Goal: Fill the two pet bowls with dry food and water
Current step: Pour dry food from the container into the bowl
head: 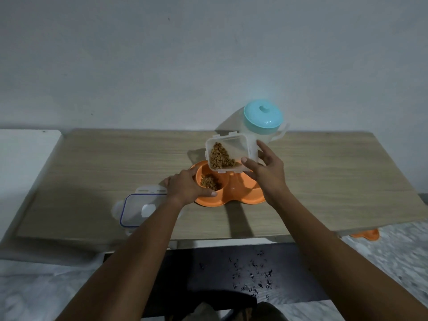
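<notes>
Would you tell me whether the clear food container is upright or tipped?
Tipped: the right hand holds the food container tilted over the orange double bowl, kibble heaped toward its lower edge.

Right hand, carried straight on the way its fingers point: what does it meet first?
Probably the jug with the blue lid, standing just beyond the food container that the right hand holds; depth is unclear.

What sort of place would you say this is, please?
Probably a room in a home, though I can't be sure: a wooden table against a bare wall, with an orange double pet bowl, a kibble container and a teal-lidded jug.
</notes>
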`<state>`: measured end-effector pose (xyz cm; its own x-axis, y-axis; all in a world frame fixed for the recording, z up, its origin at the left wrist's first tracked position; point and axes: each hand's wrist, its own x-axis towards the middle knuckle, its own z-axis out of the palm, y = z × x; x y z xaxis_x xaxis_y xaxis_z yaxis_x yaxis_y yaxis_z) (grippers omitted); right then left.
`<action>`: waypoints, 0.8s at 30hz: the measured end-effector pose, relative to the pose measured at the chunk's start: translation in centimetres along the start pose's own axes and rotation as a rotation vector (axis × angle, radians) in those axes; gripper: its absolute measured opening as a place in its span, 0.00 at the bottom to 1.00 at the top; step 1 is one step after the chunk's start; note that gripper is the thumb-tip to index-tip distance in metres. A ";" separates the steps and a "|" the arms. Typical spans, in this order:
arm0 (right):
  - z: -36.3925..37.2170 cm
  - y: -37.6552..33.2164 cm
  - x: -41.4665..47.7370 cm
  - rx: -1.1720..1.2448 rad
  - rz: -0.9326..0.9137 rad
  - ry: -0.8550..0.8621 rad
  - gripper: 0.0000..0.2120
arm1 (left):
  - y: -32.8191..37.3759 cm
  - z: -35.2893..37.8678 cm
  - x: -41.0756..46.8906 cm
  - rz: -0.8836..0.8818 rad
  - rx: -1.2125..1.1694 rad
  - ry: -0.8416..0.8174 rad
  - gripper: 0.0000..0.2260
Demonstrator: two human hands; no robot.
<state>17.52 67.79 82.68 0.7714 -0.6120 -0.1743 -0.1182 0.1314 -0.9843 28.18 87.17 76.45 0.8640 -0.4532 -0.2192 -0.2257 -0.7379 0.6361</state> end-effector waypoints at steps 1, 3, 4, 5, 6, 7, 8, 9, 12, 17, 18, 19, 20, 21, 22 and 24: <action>-0.1 0.2 -0.1 -0.056 -0.054 -0.012 0.35 | -0.1 0.0 0.0 -0.001 0.000 -0.002 0.38; -0.3 0.5 -0.1 -0.153 -0.152 -0.030 0.36 | -0.3 0.1 0.0 -0.009 0.027 -0.004 0.39; -0.2 0.5 -0.3 -0.182 -0.192 -0.041 0.36 | -0.2 0.1 0.0 -0.010 0.040 0.001 0.38; -0.2 0.6 -0.3 -0.201 -0.224 -0.053 0.36 | -0.2 0.0 -0.1 -0.014 0.038 0.005 0.37; -0.1 0.6 -0.4 -0.214 -0.249 -0.060 0.37 | -0.1 -0.1 -0.2 -0.013 0.027 0.009 0.36; -0.1 0.6 -0.4 -0.227 -0.262 -0.065 0.37 | -0.1 -0.1 -0.2 -0.018 0.010 0.007 0.36; -0.1 0.6 -0.4 -0.236 -0.268 -0.073 0.36 | 0.1 -0.2 -0.3 -0.017 0.000 0.007 0.35; -0.1 0.5 -0.5 -0.241 -0.271 -0.082 0.37 | 0.1 -0.1 -0.3 -0.022 -0.010 0.008 0.35; -0.2 0.5 -0.7 -0.247 -0.281 -0.098 0.37 | 0.2 -0.1 -0.4 -0.045 -0.027 -0.003 0.36; -0.3 0.3 -1.4 -0.261 -0.317 -0.103 0.36 | -0.1 0.2 -0.4 -0.044 -0.049 -0.028 0.40; -0.3 0.2 -1.4 -0.254 -0.318 -0.099 0.36 | -0.2 0.2 -0.4 -0.042 -0.054 -0.031 0.41; -0.4 0.2 -1.5 -0.252 -0.318 -0.099 0.36 | -0.3 0.4 -0.3 -0.042 -0.062 -0.032 0.41; -0.4 0.2 -1.6 -0.253 -0.318 -0.099 0.37 | -0.3 0.4 -0.4 -0.037 -0.067 -0.030 0.41; -0.4 0.3 -1.6 -0.253 -0.315 -0.098 0.37 | -0.3 0.4 -0.4 -0.030 -0.070 -0.027 0.40; -0.4 0.3 -1.6 -0.247 -0.309 -0.096 0.37 | -0.3 0.4 -0.5 -0.021 -0.070 -0.020 0.40; -0.5 0.4 -1.7 -0.232 -0.296 -0.087 0.37 | -0.2 0.4 -0.5 -0.004 -0.072 -0.024 0.37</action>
<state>15.87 68.44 82.58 0.8424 -0.5271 0.1118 -0.0130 -0.2273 -0.9737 27.62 87.37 76.18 0.8538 -0.4627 -0.2387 -0.1884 -0.7020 0.6868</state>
